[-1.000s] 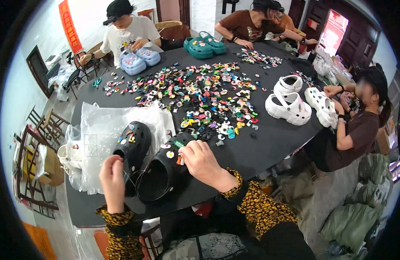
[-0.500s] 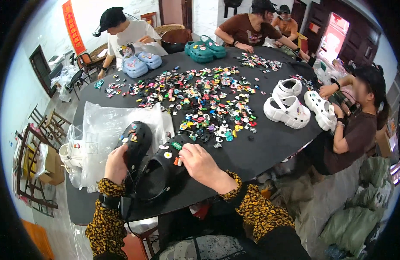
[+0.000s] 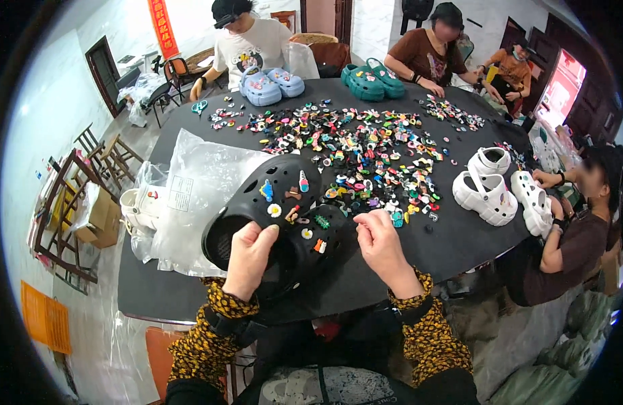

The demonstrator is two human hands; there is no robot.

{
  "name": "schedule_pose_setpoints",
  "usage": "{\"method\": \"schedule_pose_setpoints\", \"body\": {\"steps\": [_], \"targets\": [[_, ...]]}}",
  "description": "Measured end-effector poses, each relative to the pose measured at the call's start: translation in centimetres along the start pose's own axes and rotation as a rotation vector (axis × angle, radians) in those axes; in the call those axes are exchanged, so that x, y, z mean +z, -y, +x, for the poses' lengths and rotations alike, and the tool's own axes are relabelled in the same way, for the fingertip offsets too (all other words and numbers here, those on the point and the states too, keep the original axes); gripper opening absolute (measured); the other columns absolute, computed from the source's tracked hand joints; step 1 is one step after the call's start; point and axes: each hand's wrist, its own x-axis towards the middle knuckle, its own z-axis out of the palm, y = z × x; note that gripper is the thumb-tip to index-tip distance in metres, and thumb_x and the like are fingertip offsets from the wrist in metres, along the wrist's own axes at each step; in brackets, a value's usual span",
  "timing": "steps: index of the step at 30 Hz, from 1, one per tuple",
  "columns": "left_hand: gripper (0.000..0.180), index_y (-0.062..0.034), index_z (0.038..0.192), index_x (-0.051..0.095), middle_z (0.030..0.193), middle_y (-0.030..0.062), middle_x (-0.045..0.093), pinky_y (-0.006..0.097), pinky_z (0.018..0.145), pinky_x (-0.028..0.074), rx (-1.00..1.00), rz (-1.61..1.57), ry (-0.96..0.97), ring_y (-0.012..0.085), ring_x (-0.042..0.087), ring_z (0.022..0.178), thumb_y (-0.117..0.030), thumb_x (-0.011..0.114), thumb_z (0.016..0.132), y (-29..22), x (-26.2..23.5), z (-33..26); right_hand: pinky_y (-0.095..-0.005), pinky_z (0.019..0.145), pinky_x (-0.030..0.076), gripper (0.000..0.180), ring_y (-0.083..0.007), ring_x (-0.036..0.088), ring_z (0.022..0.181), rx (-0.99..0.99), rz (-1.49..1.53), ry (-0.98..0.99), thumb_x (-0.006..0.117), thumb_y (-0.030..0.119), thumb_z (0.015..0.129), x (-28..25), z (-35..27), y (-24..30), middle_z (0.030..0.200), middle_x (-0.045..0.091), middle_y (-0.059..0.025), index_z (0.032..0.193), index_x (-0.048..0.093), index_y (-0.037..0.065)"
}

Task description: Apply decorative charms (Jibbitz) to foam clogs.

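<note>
Reference: the person working is at 6 o'clock of the black bench (image 3: 426, 255); bearings are as I see them from behind that position.

1. Left hand (image 3: 252, 256): gripping the first black clog (image 3: 249, 200) at the rim of its foot opening, thumb uppermost. The clog is tilted, toe toward 1 o'clock.
2. Right hand (image 3: 381, 244): narrow, thumb and fingertips together, at 3 o'clock of the clogs and apart from them. I cannot tell whether a small piece sits between the fingertips.
3. Second black clog (image 3: 337, 244): partly hidden behind the first, toward 4 o'clock.

Status: five charms show on the first clog, including a blue piece (image 3: 266, 191) and a daisy (image 3: 274, 210). Three show on the second, including a green piece (image 3: 322, 221). Several holes remain bare; the final count cannot be judged.

Supply: loose charms (image 3: 365, 152) spread at 1 o'clock of the clogs; a clear bag (image 3: 198, 169) lies at 10 o'clock.
</note>
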Motion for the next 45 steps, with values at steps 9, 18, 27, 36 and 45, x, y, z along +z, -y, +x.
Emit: {"method": "schedule_pose_setpoints", "body": {"steps": [9,18,27,36,45], "targets": [[0.019,0.0032,0.086,0.062,0.076,-0.0051,0.059,0.021,0.061,0.042,-0.009,0.018,-0.037,0.0019,0.048,0.071,-0.015,0.063,0.091,1.3,0.3,-1.1,-0.0317,0.069,0.047,0.022,-0.0256,0.057,0.082,-0.056,0.038,-0.008,0.055,-0.008,0.08,0.1,1.3,0.5,0.099,0.051,-0.0132,0.1,0.06,0.001],[0.019,0.0041,0.1,0.064,0.086,-0.0058,0.061,0.02,0.067,0.042,0.081,-0.253,-0.105,0.0015,0.049,0.077,-0.013,0.059,0.094,1.4,1.8,-1.0,-0.0385,0.081,0.047,0.023,-0.0346,0.058,0.091,0.044,-0.1,0.135,0.056,-0.005,0.078,0.6,0.8,-4.6,0.097,0.059,-0.0175,0.1,0.059,-0.001],[0.016,0.0015,0.102,0.064,0.09,-0.0051,0.062,0.02,0.069,0.042,0.072,-0.234,-0.109,0.0017,0.05,0.079,-0.011,0.058,0.095,1.8,1.6,-1.1,-0.0403,0.079,0.047,0.021,-0.0348,0.057,0.088,-0.05,-0.207,0.192,0.049,-0.01,0.078,-0.8,1.0,-6.9,0.094,0.056,-0.017,0.095,0.058,0.0],[0.019,0.0022,0.101,0.062,0.091,-0.0027,0.062,0.021,0.071,0.041,0.082,-0.194,-0.141,0.0032,0.05,0.08,-0.016,0.056,0.096,2.2,1.6,-1.1,-0.0405,0.08,0.047,0.023,-0.035,0.057,0.09,0.007,-0.371,0.181,0.054,-0.002,0.081,-2.0,3.3,-8.8,0.095,0.056,-0.0168,0.102,0.062,0.002],[0.019,0.0016,0.102,0.062,0.092,-0.0029,0.062,0.021,0.071,0.041,0.097,-0.17,-0.139,0.0035,0.051,0.081,-0.015,0.057,0.096,2.5,1.5,-1.1,-0.0414,0.081,0.047,0.018,-0.0341,0.059,0.088,-0.133,-0.411,0.362,0.055,0.005,0.082,1.4,6.6,-10.7,0.088,0.063,-0.0162,0.094,0.069,0.005]]}}
